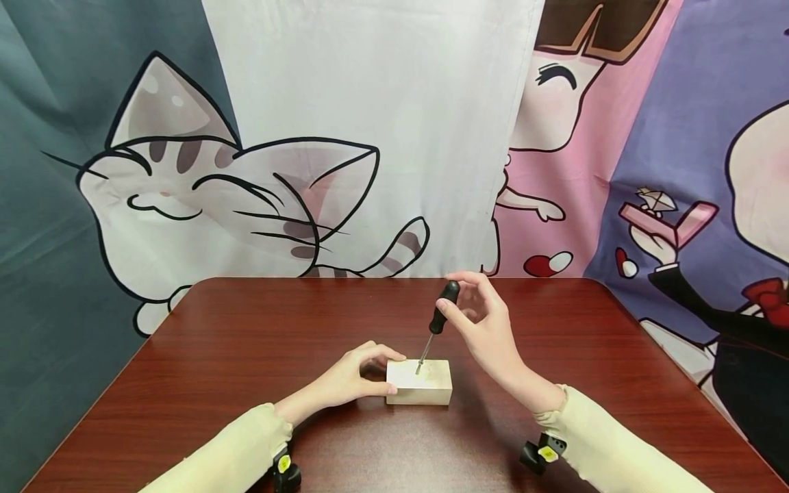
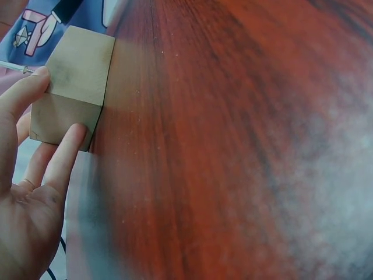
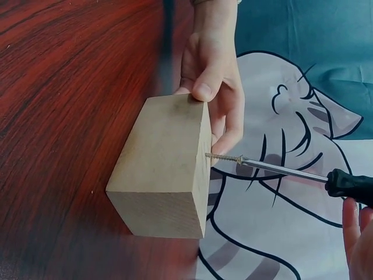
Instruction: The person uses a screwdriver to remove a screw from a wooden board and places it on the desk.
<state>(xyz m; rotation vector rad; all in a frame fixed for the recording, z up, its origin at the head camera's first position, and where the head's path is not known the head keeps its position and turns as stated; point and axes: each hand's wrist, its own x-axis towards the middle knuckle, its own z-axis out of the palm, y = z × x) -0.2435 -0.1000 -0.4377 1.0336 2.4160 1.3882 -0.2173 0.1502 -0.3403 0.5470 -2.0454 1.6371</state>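
A pale wooden block [image 1: 420,396] lies on the table, its left end gripped by my left hand [image 1: 346,376] with the thumb on the near side. From its top face stands a threaded screw [image 3: 224,156], its tip in the wood and much of the thread still showing. My right hand [image 1: 494,337] holds the black handle of a screwdriver [image 1: 439,319] between thumb and fingers, above the block. The screwdriver tip meets the screw head, and its shaft leans slightly right in the head view. In the right wrist view only fingertips of that hand show by the handle.
The dark red-brown wooden table [image 1: 277,315] spreads around the block, its far edge just beyond the right hand. Behind it hangs a cloth backdrop [image 1: 382,82] with cartoon figures. Small black cameras [image 1: 542,452] are strapped under both wrists, below the pale sleeves.
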